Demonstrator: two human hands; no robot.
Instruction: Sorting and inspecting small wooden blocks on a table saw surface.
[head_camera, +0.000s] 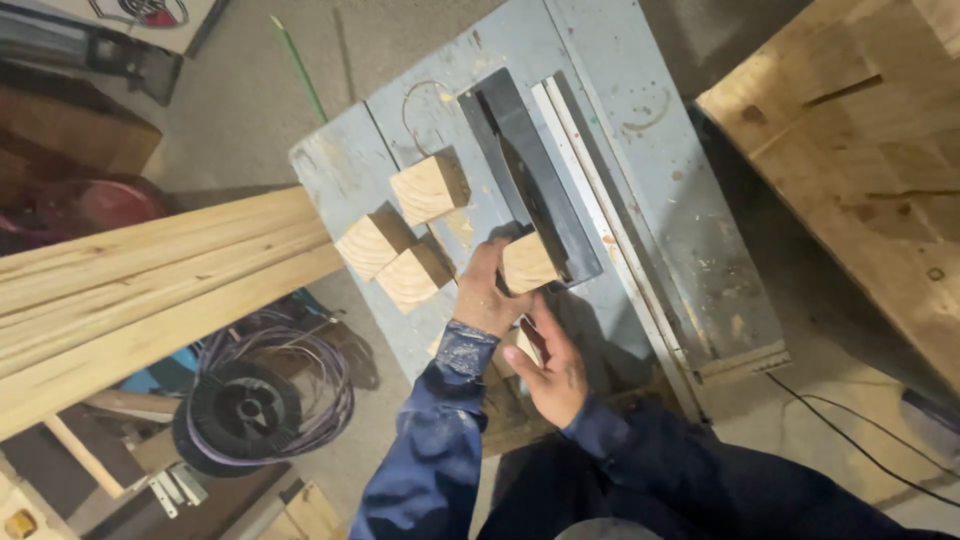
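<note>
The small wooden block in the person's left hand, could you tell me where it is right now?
In the head view, the small wooden block sits mid-frame on the grey saw table, against the black insert plate, gripped by the left hand, right of three loose blocks.

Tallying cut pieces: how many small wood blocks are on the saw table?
4: three clustered at the table's left, one in the left hand. Another may be hidden under the right hand.

Three wood blocks lie left of the held block, apparently on the saw table.
</note>
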